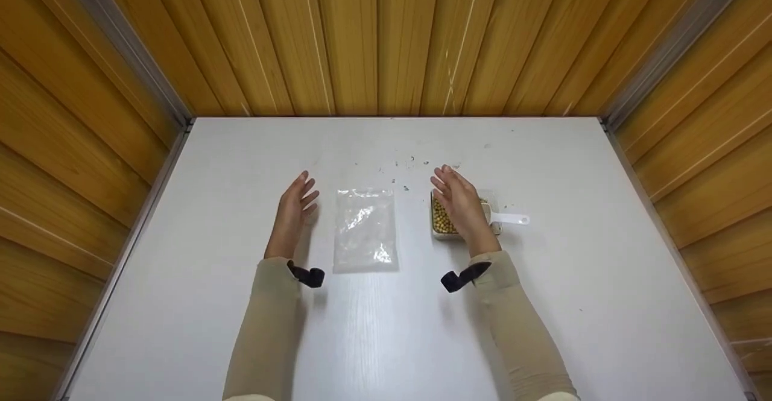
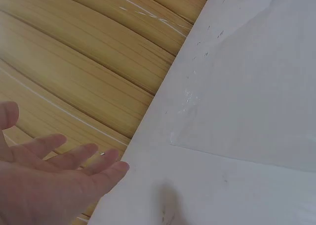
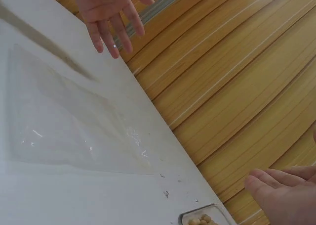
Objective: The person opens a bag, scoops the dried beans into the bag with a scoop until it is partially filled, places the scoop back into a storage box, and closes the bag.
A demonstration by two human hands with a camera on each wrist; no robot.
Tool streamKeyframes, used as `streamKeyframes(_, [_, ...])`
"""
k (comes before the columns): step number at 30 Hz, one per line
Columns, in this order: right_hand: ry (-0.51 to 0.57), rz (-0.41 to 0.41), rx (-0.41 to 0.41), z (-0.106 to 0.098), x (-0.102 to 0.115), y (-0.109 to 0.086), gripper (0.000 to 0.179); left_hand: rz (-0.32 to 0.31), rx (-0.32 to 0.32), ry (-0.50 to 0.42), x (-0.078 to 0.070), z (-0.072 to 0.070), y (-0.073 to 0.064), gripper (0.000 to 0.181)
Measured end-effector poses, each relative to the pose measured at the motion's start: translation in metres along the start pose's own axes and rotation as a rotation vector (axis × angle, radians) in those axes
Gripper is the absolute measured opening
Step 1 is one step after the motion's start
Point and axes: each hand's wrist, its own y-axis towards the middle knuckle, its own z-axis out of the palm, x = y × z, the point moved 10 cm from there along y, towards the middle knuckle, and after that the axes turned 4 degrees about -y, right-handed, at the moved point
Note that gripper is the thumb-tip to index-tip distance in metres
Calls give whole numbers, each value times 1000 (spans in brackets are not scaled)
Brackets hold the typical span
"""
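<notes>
A clear, flat plastic bag lies on the white table between the two hands. To its left, my left hand hovers with loosely extended fingers and holds nothing; its palm shows in the left wrist view. On the other side, my right hand is above a clear container of yellowish beans, partly hiding it. Its fingers are also relaxed and grip nothing. A white scoop rests in the container, its handle sticking out to the right. One container corner and some beans show in the right wrist view.
Small dark specks are scattered on the white table beyond the bag. Wood-patterned panels wall the table at the back and both sides, with grey metal posts at the corners.
</notes>
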Motion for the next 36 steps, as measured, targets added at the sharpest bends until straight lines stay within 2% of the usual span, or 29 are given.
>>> streamKeyframes(5, [18,78,12,16,-17,9,62,-82,-18,-89,16,-3,9,60])
streamKeyframes(8, [32,108,3,24,-25,14,60,-113,-18,-96,24,-3,13,60])
streamKeyframes(17, [1,180,-19,40,-52,23,58,-190,-10,-188,40,0,15,57])
streamKeyframes(25, [-51,223,-37,43,-72,24,57,-209,-25,-246,49,3,15,54])
streamKeyframes(36, [-42,230,-8,52,-86,21,57,-223,-29,-235,53,7,14,54])
